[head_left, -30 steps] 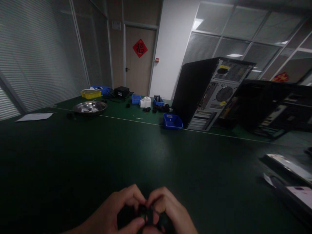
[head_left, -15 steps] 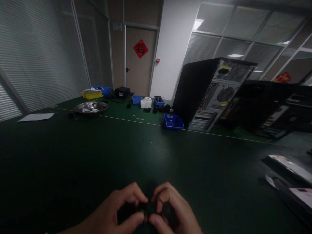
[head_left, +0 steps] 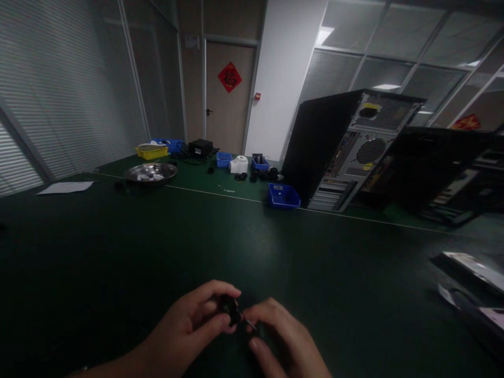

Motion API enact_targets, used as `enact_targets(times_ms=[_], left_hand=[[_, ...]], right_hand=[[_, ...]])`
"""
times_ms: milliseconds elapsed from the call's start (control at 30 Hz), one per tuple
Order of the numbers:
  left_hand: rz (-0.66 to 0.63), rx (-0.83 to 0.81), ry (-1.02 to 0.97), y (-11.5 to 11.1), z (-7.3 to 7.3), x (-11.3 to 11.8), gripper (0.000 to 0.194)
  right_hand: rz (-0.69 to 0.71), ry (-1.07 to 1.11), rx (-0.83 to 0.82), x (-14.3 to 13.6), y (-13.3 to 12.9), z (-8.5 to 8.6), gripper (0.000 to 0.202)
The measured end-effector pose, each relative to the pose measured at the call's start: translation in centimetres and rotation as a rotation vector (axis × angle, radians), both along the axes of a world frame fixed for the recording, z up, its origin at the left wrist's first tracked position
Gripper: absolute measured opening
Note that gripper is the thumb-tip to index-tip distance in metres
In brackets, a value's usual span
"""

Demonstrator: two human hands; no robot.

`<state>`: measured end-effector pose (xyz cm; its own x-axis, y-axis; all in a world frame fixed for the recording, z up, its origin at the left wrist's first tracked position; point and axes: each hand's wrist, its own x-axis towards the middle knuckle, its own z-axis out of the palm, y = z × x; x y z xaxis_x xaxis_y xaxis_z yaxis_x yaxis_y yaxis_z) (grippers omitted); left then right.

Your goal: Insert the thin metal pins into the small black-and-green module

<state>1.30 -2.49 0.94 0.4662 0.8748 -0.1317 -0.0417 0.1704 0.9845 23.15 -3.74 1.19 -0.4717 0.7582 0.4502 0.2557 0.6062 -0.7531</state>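
Note:
Over the bottom middle of the dark green table, my left hand point(head_left: 197, 317) pinches a small black part point(head_left: 230, 310) between thumb and fingertips. What kind of part it is cannot be made out in the dim light. My right hand point(head_left: 281, 333) is close beside it on the right, its fingers curled round a thin, greyish, metallic-looking piece point(head_left: 250, 324). One end of this thin piece points at the black part, and whether the two touch is hard to tell. The right thumb sits a little below the thin piece.
Across the table point(head_left: 252, 247) stand a blue bin point(head_left: 284, 196), a tall black computer case point(head_left: 334, 147) and a metal bowl point(head_left: 150, 173) with white bits. White paper point(head_left: 65, 187) lies at left. Flat light-coloured objects point(head_left: 472, 268) lie at right.
Both hands have shifted slightly, the left one upward. The black part shows more clearly, and the thin piece has come into sight by my right fingers, whose thumb is now lower.

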Motion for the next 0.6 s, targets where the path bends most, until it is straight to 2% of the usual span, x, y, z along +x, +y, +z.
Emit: enact_targets(times_ms=[133,233,400,600], left_hand=[[0.067,0.020,0.023,0.34,0.38,0.02,0.015],[0.111,0.040,-0.009,0.46,0.67,0.03,0.014],[0.122,0.018,-0.043,0.42,0.64,0.05,0.016],[0.131,-0.011,-0.044,0.38,0.38,0.07,0.016]], right_hand=[[0.038,0.009,0.047,-0.16,0.17,0.34,0.031],[0.013,0.007,0.049,-0.07,0.16,0.35,0.031],[-0.011,0.015,0.043,0.12,0.11,0.20,0.036],[-0.012,-0.038,0.052,0.19,0.11,0.28,0.032]])
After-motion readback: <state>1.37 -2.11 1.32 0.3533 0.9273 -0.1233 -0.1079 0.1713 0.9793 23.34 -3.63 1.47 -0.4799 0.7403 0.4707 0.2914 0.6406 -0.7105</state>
